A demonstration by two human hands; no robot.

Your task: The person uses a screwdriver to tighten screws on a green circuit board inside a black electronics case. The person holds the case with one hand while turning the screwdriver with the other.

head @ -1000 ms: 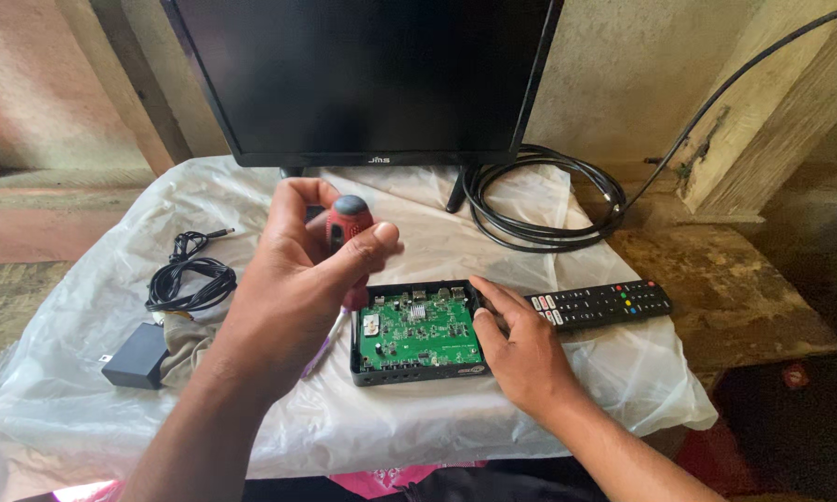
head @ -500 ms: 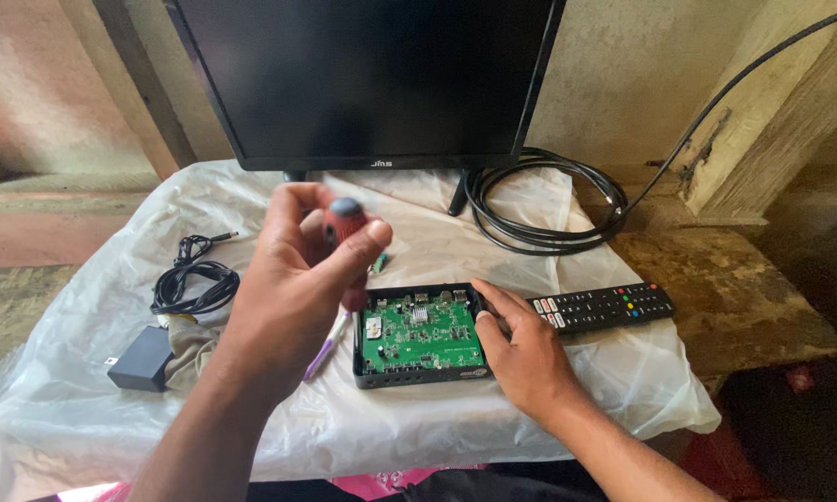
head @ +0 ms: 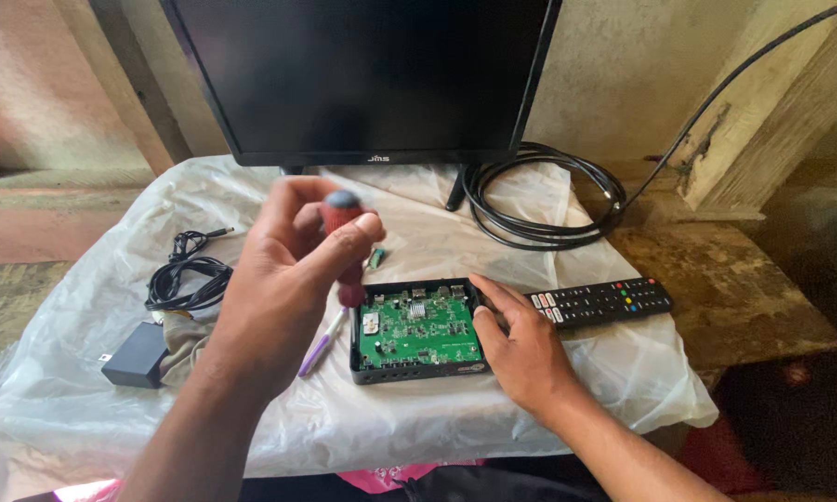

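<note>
- The left hand [head: 283,279] is raised above the table, fingers curled and pinching the red handle of a screwdriver [head: 342,216] between thumb and fingertips.
- The screwdriver stands close to upright: its grey-capped end points up, and its long axis runs down toward the open box below. The shaft and tip are hidden behind the hand, so whether the tip touches anything cannot be told.
- The right hand [head: 520,349] lies flat with fingers loosely spread, pressing on the right edge of the black box [head: 416,370]; it grips nothing.
- The black box is a shallow open case lying on the plastic sheet [head: 418,418], long side running left to right. Inside it sits a green circuit board [head: 420,330] that fills most of the case, with a small silver part near its left side.
- Just left of the box lies a purple pen [head: 318,336], slanted.
- A black remote control [head: 602,301] lies just right of the box, beside the right fingertips.
- Farther left are a coiled black cable [head: 184,279] and a black power adapter [head: 136,355].
- Behind stands a dark monitor [head: 362,74], with a larger black cable coil [head: 539,200] at its right.
</note>
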